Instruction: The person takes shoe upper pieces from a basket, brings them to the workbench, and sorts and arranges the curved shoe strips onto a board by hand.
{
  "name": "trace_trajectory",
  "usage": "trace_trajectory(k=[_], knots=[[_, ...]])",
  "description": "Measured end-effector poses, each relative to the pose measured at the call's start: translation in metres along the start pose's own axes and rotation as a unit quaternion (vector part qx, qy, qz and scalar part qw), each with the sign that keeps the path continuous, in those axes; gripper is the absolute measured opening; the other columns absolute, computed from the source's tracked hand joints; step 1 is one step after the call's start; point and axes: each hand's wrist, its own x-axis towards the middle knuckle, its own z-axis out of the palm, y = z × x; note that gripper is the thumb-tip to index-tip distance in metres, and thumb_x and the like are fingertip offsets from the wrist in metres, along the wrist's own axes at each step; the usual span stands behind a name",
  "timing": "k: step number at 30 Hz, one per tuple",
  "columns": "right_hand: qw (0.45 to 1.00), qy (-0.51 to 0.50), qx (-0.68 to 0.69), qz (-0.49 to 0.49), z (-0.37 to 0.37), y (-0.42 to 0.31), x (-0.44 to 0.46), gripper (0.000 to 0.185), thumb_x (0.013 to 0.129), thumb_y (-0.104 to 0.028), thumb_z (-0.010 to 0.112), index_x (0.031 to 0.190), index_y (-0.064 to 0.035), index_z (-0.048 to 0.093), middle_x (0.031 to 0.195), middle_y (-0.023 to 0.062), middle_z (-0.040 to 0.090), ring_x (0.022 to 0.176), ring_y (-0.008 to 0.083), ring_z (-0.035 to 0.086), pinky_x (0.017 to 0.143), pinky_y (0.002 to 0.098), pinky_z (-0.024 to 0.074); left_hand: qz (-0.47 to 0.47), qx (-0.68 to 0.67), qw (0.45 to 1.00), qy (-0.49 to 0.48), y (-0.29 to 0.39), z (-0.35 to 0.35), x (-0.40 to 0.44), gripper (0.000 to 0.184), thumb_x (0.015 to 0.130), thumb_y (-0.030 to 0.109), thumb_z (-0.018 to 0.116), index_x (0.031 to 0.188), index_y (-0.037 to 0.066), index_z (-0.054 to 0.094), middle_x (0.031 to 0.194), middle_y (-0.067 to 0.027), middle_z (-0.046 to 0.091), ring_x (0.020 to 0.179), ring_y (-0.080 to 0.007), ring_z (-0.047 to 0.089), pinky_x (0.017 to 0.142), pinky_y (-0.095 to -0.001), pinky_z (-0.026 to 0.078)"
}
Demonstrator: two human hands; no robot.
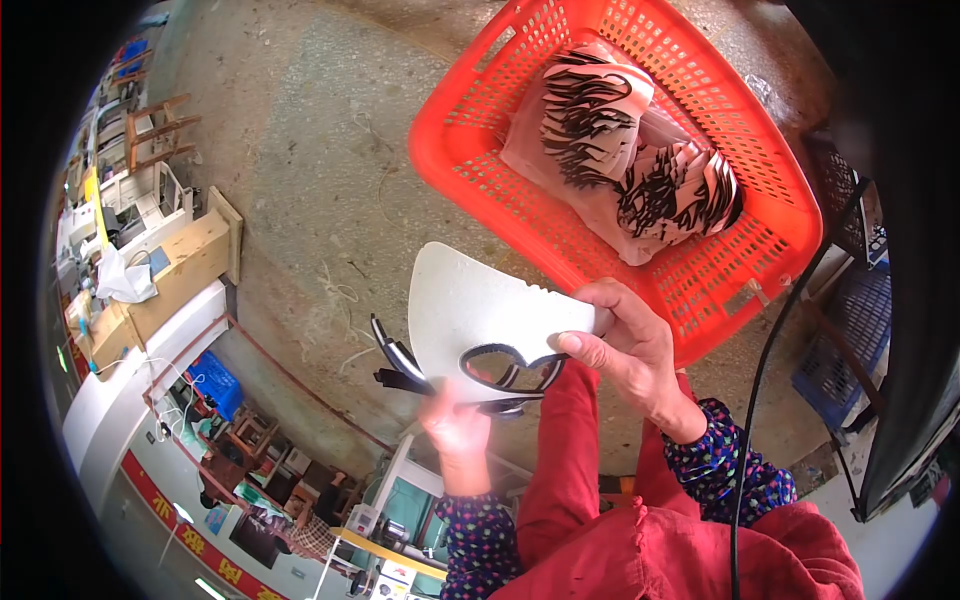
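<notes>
A flat white piece (470, 300) with notches along its upper edge and a black-edged oval opening is held up in front of me. My right hand (630, 350) pinches its right end between thumb and fingers. At its lower left edge is my left hand (456, 425), slightly blurred, with the fingers closed on the piece. Black-and-white strips (395, 355) stick out to the left behind it, partly hidden. Beyond my hands, a red plastic basket (470, 195) holds a clear plastic bag (525, 145) with stacks of black-edged pale pieces (600, 115).
A black cable (765, 350) hangs past my right sleeve. Dark machinery (915, 400) stands close on the right, with a blue crate (850, 330) beside it. Workbenches (180, 250) and wooden stools (155, 130) are off to the left. Other people (315, 520) sit at lower left.
</notes>
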Motion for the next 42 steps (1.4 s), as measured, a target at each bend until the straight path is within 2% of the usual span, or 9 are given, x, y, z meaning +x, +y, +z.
trace_trajectory(k=[11, 15, 17, 27, 32, 34, 38, 40, 42], knots=[[0.997, 0.018, -0.001, 0.072, -0.010, -0.009, -0.004, 0.031, 0.083, -0.008, 0.064, 0.110, 0.0014, 0.051, 0.094, 0.0047, 0.057, 0.086, 0.0104, 0.055, 0.073, 0.0236, 0.0439, 0.004, 0.013, 1.000, 0.006, -0.012, 0.002, 0.001, 0.044, 0.073, 0.027, 0.072, 0.105, 0.000, 0.058, 0.083, -0.0068, 0.064, 0.063, -0.0131, 0.057, 0.072, -0.0328, 0.050], [0.980, 0.152, 0.113, 0.066, -0.035, 0.012, -0.002, 0.027, 0.084, -0.006, 0.061, 0.108, -0.0002, 0.052, 0.095, 0.0061, 0.060, 0.088, 0.0105, 0.056, 0.072, 0.0236, 0.0450, 0.018, 0.066, 0.996, -0.064, -0.015, 0.023, 0.002, 0.062, 0.081, 0.035, 0.062, 0.130, 0.004, 0.040, 0.107, -0.0051, 0.057, 0.051, -0.0060, 0.041, 0.055, -0.0206, 0.035], [0.960, 0.203, 0.189, 0.048, -0.061, 0.015, 0.000, 0.024, 0.084, -0.004, 0.059, 0.106, -0.0013, 0.052, 0.095, 0.0061, 0.060, 0.088, 0.0117, 0.057, 0.073, 0.0250, 0.0460, 0.009, 0.069, 0.993, -0.094, -0.019, 0.024, 0.007, 0.060, 0.084, 0.035, 0.059, 0.130, 0.004, 0.038, 0.109, -0.0062, 0.057, 0.046, -0.0031, 0.029, 0.045, -0.0180, 0.021], [0.854, 0.351, 0.379, -0.059, -0.280, 0.090, 0.009, 0.020, 0.085, -0.009, 0.059, 0.104, -0.0058, 0.053, 0.100, 0.0034, 0.059, 0.085, 0.0159, 0.056, 0.072, 0.0318, 0.0476, -0.044, 0.062, 0.993, -0.086, -0.050, -0.001, 0.003, 0.049, 0.085, 0.028, 0.060, 0.123, 0.002, 0.045, 0.095, -0.0063, 0.061, 0.044, -0.0042, 0.034, 0.045, -0.0185, 0.026], [0.819, 0.444, 0.354, -0.086, -0.331, 0.129, 0.004, 0.016, 0.083, -0.011, 0.062, 0.098, -0.0076, 0.057, 0.092, 0.0018, 0.060, 0.081, 0.0148, 0.055, 0.069, 0.0292, 0.0471, -0.048, 0.072, 0.995, -0.047, -0.061, -0.010, -0.004, 0.048, 0.084, 0.026, 0.060, 0.123, 0.001, 0.045, 0.094, -0.0058, 0.061, 0.044, -0.0043, 0.035, 0.045, -0.0186, 0.026], [0.832, 0.538, -0.010, 0.133, -0.386, 0.186, -0.006, 0.013, 0.082, -0.014, 0.062, 0.093, -0.0094, 0.058, 0.080, 0.0012, 0.058, 0.071, 0.0143, 0.055, 0.061, 0.0270, 0.0460, -0.052, 0.076, 0.995, -0.035, -0.064, -0.011, -0.009, 0.048, 0.083, 0.025, 0.060, 0.122, 0.001, 0.046, 0.094, -0.0053, 0.060, 0.044, -0.0042, 0.034, 0.045, -0.0187, 0.026], [0.875, 0.437, -0.116, 0.175, -0.334, 0.189, -0.010, 0.012, 0.079, -0.017, 0.062, 0.087, -0.0100, 0.057, 0.066, -0.0003, 0.052, 0.056, 0.0118, 0.049, 0.049, 0.0262, 0.0397, -0.049, 0.080, 0.995, -0.022, -0.066, -0.017, -0.021, 0.048, 0.083, 0.027, 0.060, 0.122, 0.002, 0.047, 0.092, -0.0043, 0.059, 0.045, -0.0041, 0.034, 0.045, -0.0189, 0.026], [0.915, 0.345, 0.018, 0.210, -0.364, 0.235, -0.022, 0.019, 0.078, -0.018, 0.063, 0.093, -0.0064, 0.058, 0.070, 0.0004, 0.055, 0.059, 0.0103, 0.051, 0.051, 0.0257, 0.0418, -0.053, 0.073, 0.996, -0.016, -0.065, -0.016, -0.029, 0.047, 0.084, 0.028, 0.059, 0.121, 0.002, 0.047, 0.090, -0.0037, 0.058, 0.046, -0.0042, 0.034, 0.045, -0.0192, 0.026], [0.831, 0.283, -0.460, 0.130, -0.287, 0.211, -0.028, 0.023, 0.080, -0.014, 0.062, 0.099, -0.0025, 0.057, 0.075, 0.0013, 0.058, 0.063, 0.0097, 0.054, 0.055, 0.0254, 0.0452, -0.055, 0.050, 0.997, -0.012, -0.061, -0.015, -0.040, 0.045, 0.085, 0.027, 0.058, 0.120, 0.002, 0.047, 0.089, -0.0036, 0.057, 0.046, -0.0041, 0.034, 0.045, -0.0192, 0.026]])
